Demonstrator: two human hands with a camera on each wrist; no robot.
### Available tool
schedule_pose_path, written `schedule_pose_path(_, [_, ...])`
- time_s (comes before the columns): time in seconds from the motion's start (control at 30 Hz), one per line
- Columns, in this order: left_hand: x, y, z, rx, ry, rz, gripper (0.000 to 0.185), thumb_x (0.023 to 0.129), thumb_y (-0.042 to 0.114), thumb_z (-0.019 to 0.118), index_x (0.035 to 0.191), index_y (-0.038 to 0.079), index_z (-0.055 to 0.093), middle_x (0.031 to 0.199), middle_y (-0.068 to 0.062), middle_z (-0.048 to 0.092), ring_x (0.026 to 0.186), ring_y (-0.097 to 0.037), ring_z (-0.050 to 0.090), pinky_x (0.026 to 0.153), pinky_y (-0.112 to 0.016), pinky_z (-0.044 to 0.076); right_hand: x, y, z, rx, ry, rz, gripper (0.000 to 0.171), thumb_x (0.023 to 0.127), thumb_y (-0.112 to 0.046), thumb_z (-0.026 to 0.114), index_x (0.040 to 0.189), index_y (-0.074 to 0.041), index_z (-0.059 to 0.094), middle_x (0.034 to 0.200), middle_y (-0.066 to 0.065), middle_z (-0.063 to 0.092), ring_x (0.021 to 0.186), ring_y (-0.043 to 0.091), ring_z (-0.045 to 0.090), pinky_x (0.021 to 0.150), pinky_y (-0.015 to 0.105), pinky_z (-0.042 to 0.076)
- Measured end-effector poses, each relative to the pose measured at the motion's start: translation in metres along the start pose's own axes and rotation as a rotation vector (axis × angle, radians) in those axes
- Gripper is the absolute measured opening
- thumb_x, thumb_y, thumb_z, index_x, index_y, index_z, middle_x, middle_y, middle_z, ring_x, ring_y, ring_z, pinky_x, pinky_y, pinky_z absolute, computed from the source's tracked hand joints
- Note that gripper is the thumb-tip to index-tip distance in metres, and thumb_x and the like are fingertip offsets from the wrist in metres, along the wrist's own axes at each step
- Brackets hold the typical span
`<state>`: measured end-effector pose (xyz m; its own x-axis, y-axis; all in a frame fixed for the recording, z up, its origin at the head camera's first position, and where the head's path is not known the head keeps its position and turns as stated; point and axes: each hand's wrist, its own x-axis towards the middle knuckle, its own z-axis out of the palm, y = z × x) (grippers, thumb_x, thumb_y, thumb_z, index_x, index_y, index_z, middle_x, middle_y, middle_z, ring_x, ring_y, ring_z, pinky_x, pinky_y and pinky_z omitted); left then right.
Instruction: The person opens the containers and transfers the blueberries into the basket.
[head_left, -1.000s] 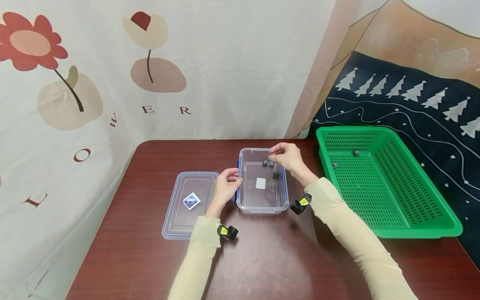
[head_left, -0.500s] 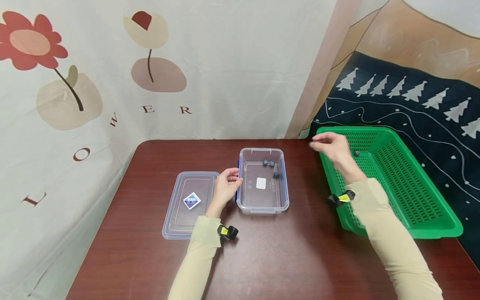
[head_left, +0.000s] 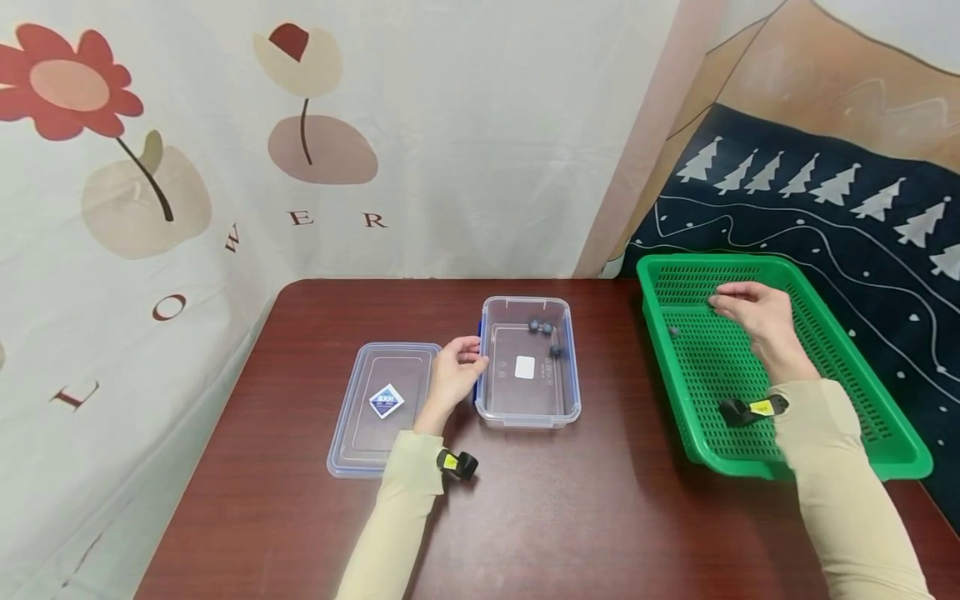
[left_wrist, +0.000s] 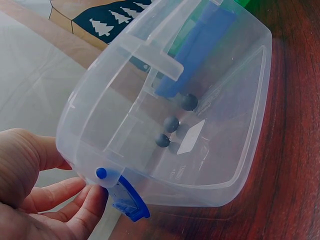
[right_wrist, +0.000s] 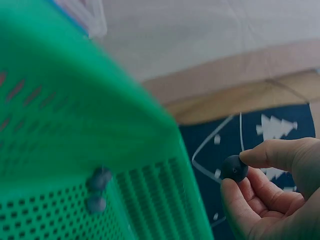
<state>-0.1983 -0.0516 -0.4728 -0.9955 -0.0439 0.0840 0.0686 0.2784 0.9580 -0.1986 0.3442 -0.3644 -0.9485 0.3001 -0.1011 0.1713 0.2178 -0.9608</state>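
My right hand [head_left: 757, 321] is over the green basket [head_left: 693, 433]. In the right wrist view its thumb and fingertips pinch a dark blueberry [right_wrist: 235, 168]. In the basket, one blueberry [head_left: 673, 332] lies near the left wall, and dark round blueberries [right_wrist: 96, 203] show blurred in the right wrist view. My left hand [head_left: 453, 371] rests with its fingertips against the left side of a clear plastic container [head_left: 517, 417], beside its blue latch [left_wrist: 125, 197]. Inside that container lie three blueberries [left_wrist: 171, 124], near its far right part.
Left of the container, its clear lid [head_left: 352, 442] with a blue diamond label lies flat on the brown table [head_left: 540, 517], partly behind my left hand. A printed curtain [head_left: 465, 150] hangs behind the table, and a dark tree-patterned cloth [head_left: 810, 217] behind the basket.
My right hand has moved right, from above the container to over the green basket. The left hand stays at the container's left side. The container and lid hold their places.
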Motion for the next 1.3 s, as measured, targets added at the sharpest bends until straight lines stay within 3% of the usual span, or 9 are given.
schedule_pose_path(0.17, [-0.001, 0.0, 0.0, -0.001, 0.005, -0.007, 0.03, 0.079, -0.003, 0.066, 0.108, -0.009, 0.062, 0.098, -0.022, 0.064, 0.086, -0.033, 0.064, 0.076, -0.036, 0.056, 0.002, 0.011, -0.009, 0.003, -0.011, 0.082, 0.018, 0.087, -0.012, 0.065, 0.102, -0.006, 0.059, 0.079, -0.016, 0.057, 0.07, -0.006, 0.059, 0.069, 0.012, 0.052])
schedule_pose_path(0.43, [-0.002, 0.0, 0.0, 0.005, 0.014, 0.006, 0.029, 0.078, -0.004, 0.066, 0.107, -0.01, 0.061, 0.096, -0.023, 0.064, 0.084, -0.032, 0.064, 0.074, -0.034, 0.057, 0.008, 0.027, -0.013, 0.011, 0.021, 0.146, 0.007, 0.086, -0.012, 0.066, 0.089, -0.017, 0.062, 0.082, -0.015, 0.054, 0.068, -0.008, 0.059, 0.078, 0.016, 0.052])
schedule_pose_path(0.6, [-0.002, 0.001, 0.001, 0.008, 0.01, 0.004, 0.03, 0.078, -0.004, 0.065, 0.107, -0.01, 0.062, 0.097, -0.023, 0.065, 0.085, -0.033, 0.064, 0.075, -0.035, 0.056, 0.016, 0.036, -0.015, -0.002, 0.031, 0.167, 0.026, 0.085, -0.021, 0.069, 0.107, -0.012, 0.059, 0.092, -0.012, 0.051, 0.074, -0.008, 0.058, 0.095, 0.028, 0.047])
schedule_pose_path(0.7, [-0.002, 0.001, 0.001, 0.004, 0.008, 0.006, 0.03, 0.078, -0.004, 0.065, 0.107, -0.01, 0.062, 0.097, -0.023, 0.065, 0.086, -0.033, 0.064, 0.075, -0.035, 0.056, 0.017, 0.034, -0.012, 0.0, 0.028, 0.15, 0.029, 0.085, -0.023, 0.069, 0.11, -0.012, 0.06, 0.093, -0.012, 0.053, 0.077, -0.007, 0.058, 0.093, 0.027, 0.048])
schedule_pose_path(0.77, [-0.002, 0.001, 0.0, 0.003, 0.008, 0.011, 0.03, 0.078, -0.004, 0.065, 0.107, -0.01, 0.061, 0.096, -0.023, 0.064, 0.086, -0.034, 0.064, 0.075, -0.036, 0.056, 0.011, 0.026, -0.004, -0.027, 0.011, 0.111, 0.025, 0.086, -0.023, 0.067, 0.108, -0.014, 0.059, 0.091, -0.013, 0.054, 0.077, -0.007, 0.058, 0.09, 0.023, 0.049])
schedule_pose_path(0.93, [-0.002, 0.002, 0.0, 0.008, 0.008, 0.009, 0.03, 0.078, -0.003, 0.066, 0.107, -0.01, 0.061, 0.097, -0.023, 0.064, 0.086, -0.034, 0.064, 0.075, -0.036, 0.056, -0.003, 0.004, 0.02, 0.112, -0.059, -0.006, 0.01, 0.085, -0.011, 0.068, 0.09, -0.018, 0.063, 0.08, -0.015, 0.061, 0.074, -0.004, 0.06, 0.072, 0.011, 0.051])
schedule_pose_path(1.03, [-0.001, 0.002, -0.001, 0.008, 0.006, 0.004, 0.03, 0.079, -0.003, 0.065, 0.108, -0.009, 0.061, 0.097, -0.023, 0.064, 0.086, -0.033, 0.063, 0.075, -0.036, 0.056, -0.006, -0.006, 0.038, 0.164, -0.09, -0.045, 0.011, 0.084, -0.005, 0.067, 0.087, -0.016, 0.065, 0.075, -0.013, 0.064, 0.072, -0.002, 0.062, 0.071, 0.012, 0.052])
schedule_pose_path(1.13, [-0.001, 0.002, -0.001, 0.007, 0.005, 0.004, 0.03, 0.079, -0.003, 0.065, 0.108, -0.01, 0.061, 0.097, -0.023, 0.064, 0.086, -0.034, 0.063, 0.075, -0.036, 0.056, -0.008, -0.012, 0.057, 0.06, -0.119, -0.071, 0.009, 0.087, -0.009, 0.065, 0.094, -0.012, 0.063, 0.077, -0.016, 0.062, 0.075, -0.002, 0.062, 0.076, 0.015, 0.052])
schedule_pose_path(1.3, [-0.001, 0.001, 0.0, 0.002, 0.003, 0.005, 0.03, 0.079, -0.004, 0.065, 0.108, -0.01, 0.061, 0.097, -0.023, 0.064, 0.086, -0.033, 0.063, 0.075, -0.035, 0.056, -0.013, -0.017, 0.087, -0.055, -0.182, -0.085, 0.034, 0.089, -0.012, 0.063, 0.117, 0.006, 0.056, 0.085, -0.013, 0.06, 0.079, -0.002, 0.06, 0.084, 0.021, 0.051])
